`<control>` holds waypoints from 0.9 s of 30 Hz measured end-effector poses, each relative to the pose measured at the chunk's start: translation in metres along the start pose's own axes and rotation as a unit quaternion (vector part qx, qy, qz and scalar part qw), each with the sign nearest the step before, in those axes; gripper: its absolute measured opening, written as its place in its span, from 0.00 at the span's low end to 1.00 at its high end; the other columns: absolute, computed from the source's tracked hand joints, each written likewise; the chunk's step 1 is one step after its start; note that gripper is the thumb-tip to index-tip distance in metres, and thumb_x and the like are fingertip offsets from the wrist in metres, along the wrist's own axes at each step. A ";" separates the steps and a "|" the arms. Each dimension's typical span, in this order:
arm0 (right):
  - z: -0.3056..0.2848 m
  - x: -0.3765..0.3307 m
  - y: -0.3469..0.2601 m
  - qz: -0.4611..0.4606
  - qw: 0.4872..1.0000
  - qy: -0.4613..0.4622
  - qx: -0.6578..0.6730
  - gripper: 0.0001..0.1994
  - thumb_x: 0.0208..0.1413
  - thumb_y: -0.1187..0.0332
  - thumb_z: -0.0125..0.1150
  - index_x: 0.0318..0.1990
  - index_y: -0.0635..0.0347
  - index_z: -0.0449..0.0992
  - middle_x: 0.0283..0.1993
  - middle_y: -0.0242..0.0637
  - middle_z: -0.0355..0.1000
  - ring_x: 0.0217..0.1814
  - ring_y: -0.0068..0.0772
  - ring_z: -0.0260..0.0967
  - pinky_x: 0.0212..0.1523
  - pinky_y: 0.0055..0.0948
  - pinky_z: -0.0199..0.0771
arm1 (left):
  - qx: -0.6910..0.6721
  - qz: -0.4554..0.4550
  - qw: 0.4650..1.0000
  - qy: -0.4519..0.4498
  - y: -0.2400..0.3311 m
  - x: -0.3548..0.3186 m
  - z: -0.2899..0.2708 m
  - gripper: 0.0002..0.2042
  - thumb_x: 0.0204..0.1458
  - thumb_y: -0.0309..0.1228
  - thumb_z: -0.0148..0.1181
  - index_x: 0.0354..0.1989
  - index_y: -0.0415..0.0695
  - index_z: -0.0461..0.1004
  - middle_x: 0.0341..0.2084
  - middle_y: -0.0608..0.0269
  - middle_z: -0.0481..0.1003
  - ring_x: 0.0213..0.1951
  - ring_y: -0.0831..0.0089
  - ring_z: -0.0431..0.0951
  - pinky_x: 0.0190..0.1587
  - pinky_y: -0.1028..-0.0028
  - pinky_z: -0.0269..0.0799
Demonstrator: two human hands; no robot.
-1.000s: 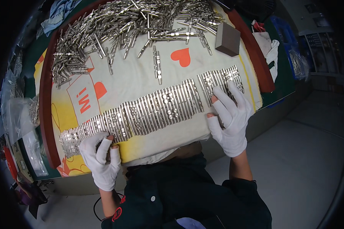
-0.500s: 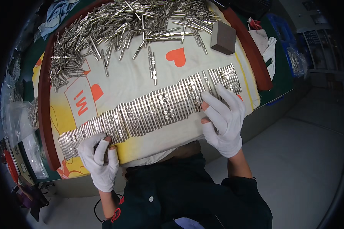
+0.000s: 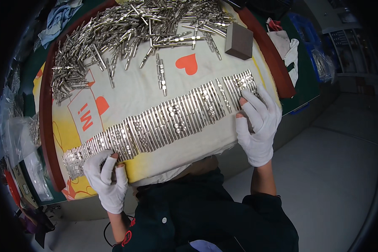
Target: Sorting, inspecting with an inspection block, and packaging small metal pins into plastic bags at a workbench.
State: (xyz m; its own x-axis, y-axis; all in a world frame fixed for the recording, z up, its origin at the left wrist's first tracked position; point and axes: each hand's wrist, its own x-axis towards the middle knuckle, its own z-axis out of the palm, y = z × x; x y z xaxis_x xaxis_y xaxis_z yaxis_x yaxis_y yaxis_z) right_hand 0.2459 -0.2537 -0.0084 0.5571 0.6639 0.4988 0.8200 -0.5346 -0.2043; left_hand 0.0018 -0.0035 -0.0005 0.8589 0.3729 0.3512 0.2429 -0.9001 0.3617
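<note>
A long row of slim stepped metal shafts lies side by side across a pale printed cloth, slanting up to the right. Near its left end my left hand, in a white glove with bare fingertips, rests at the row's lower edge with fingers bent and apart. My right hand, gloved likewise, reaches over the right-end group of shafts. Its fingers are spread and curved, the tips at or on the lower ends of that group; exact contact is hidden. A narrow gap with a slanted shaft separates this group from the longer row.
A large heap of loose shafts fills the far side. Two shafts lie apart in the middle. A dark block stands at the far right. Red-brown rails border the cloth. Plastic bags lie at the left.
My right hand has moved right, from beside the gap to the right-end group, and its fingers have shifted off the longer row. My left hand stays nearly in place. The view has shifted slightly.
</note>
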 end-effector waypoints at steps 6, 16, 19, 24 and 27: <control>-0.001 0.001 -0.002 0.000 1.000 -0.009 -0.006 0.15 0.43 0.72 0.63 0.42 0.60 0.74 0.52 0.37 0.69 0.61 0.50 0.60 0.54 0.45 0.60 | -0.004 0.000 1.000 0.003 -0.001 0.000 0.001 0.15 0.44 0.23 0.62 0.42 0.46 0.74 0.39 0.59 0.73 0.40 0.60 0.71 0.46 0.63 0.64; 0.000 0.002 -0.008 -0.022 0.999 -0.029 0.018 0.15 0.43 0.70 0.62 0.41 0.63 0.74 0.52 0.37 0.69 0.60 0.51 0.60 0.53 0.47 0.61 | -0.004 -0.001 1.000 0.004 0.000 -0.001 0.001 0.15 0.44 0.23 0.62 0.43 0.46 0.74 0.39 0.59 0.73 0.40 0.60 0.71 0.47 0.63 0.64; -0.002 0.004 -0.013 -0.021 0.998 -0.056 0.021 0.15 0.43 0.70 0.62 0.40 0.63 0.74 0.52 0.37 0.69 0.60 0.51 0.60 0.54 0.47 0.61 | -0.010 -0.004 1.000 -0.001 0.000 -0.002 0.000 0.15 0.44 0.23 0.62 0.43 0.46 0.74 0.39 0.59 0.73 0.41 0.60 0.71 0.47 0.63 0.64; -0.002 0.006 -0.014 -0.036 0.996 -0.063 0.047 0.16 0.43 0.69 0.62 0.42 0.62 0.72 0.53 0.37 0.68 0.61 0.51 0.59 0.55 0.47 0.60 | -0.001 -0.007 1.000 -0.004 0.000 -0.001 0.000 0.14 0.45 0.24 0.62 0.43 0.46 0.74 0.39 0.59 0.73 0.41 0.59 0.71 0.48 0.62 0.64; -0.001 0.003 -0.010 -0.041 0.995 -0.057 0.070 0.17 0.43 0.69 0.62 0.44 0.61 0.72 0.54 0.38 0.67 0.61 0.51 0.59 0.56 0.48 0.59 | -0.007 -0.008 1.000 -0.003 0.001 -0.001 0.001 0.14 0.45 0.24 0.62 0.43 0.45 0.74 0.38 0.59 0.73 0.41 0.59 0.71 0.48 0.62 0.64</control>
State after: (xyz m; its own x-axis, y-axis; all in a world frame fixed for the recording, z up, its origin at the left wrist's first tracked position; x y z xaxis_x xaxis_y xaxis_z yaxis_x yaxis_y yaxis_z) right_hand 0.2392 -0.2472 -0.0041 0.4921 0.7615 0.4218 0.8692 -0.4029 -0.2867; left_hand 0.0017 -0.0044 -0.0010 0.8570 0.3867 0.3407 0.2513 -0.8907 0.3789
